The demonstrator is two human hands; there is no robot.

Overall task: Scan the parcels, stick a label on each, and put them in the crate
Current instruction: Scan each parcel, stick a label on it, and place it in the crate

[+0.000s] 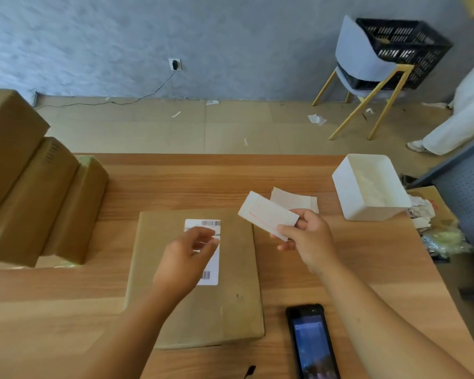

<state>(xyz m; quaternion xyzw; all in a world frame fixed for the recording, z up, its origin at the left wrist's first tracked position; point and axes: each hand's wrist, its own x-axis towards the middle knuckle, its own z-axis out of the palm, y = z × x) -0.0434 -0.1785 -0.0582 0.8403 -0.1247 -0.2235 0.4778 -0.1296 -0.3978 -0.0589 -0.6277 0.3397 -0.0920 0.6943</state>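
A flat brown parcel lies on the wooden table in front of me, a white shipping label on its top. My left hand hovers over that label, fingers loosely curled, holding nothing I can make out. My right hand pinches a white label sheet to the right of the parcel, raised above the table. More label sheets lie behind it. A black handheld scanner lies face up at the near right. The black crate stands on a chair far back right.
Several brown boxes are stacked at the table's left. A white bin sits at the right, with crumpled backing paper beyond it. A person in white is beside the chair.
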